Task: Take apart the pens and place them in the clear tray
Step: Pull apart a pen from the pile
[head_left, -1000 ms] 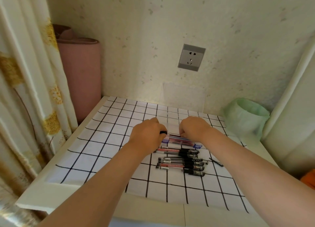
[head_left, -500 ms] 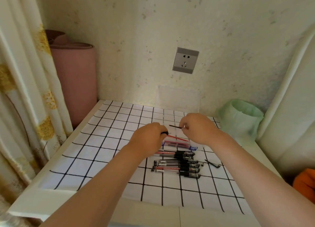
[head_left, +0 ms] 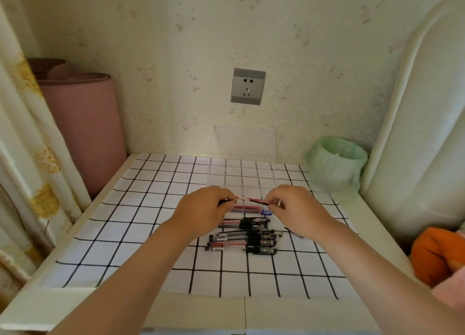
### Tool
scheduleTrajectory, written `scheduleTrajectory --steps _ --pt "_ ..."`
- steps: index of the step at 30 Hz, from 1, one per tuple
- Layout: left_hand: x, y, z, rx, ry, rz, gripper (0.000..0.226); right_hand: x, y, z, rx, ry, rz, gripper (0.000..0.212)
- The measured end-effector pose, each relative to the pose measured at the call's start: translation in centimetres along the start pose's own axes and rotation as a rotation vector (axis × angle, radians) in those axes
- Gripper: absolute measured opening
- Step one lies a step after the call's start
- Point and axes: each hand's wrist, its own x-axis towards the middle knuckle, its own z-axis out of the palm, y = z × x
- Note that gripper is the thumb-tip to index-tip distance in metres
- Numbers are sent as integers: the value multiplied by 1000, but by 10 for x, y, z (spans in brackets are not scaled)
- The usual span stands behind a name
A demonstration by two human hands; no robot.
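Several assembled gel pens [head_left: 242, 238] with black caps lie side by side on the checked table cover. Behind them sits the clear tray [head_left: 242, 183], its open lid leaning on the wall; red parts and a blue cap [head_left: 266, 212] lie at its front edge. My left hand [head_left: 201, 210] grips a pen barrel [head_left: 241, 198] with a red refill showing. My right hand [head_left: 293, 209] pinches a thin dark piece [head_left: 259, 202] at the barrel's right end. Both hands hover just above the tray's front.
A green-lined bin [head_left: 336, 166] stands at the back right. A pink rolled mat [head_left: 83, 131] leans at the left beside a curtain [head_left: 27, 158]. A wall socket [head_left: 248, 86] is above the tray. An orange object [head_left: 435, 255] lies at the right edge. Small loose pen bits [head_left: 281, 233] lie right of the pens.
The hands have drawn slightly apart, and more of the pen barrel with its red refill now shows between them. The camera has tilted a little.
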Motion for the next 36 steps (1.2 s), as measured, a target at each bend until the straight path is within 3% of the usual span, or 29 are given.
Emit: scheduleTrajectory --steps 20,27,33,36 --pt "2 11 7 -244 -124 10 24 -7 11 -7 -19 3 -56 18" --pt "-2 17 10 -124 -149 71 28 -10 1 -6 39 13 -114 15" --pt "1 17 14 -68 -135 74 20 -9 3 -8 100 2 -87 26" --pt "1 17 13 -71 -120 67 20 -10 12 -15 72 3 -30 8"
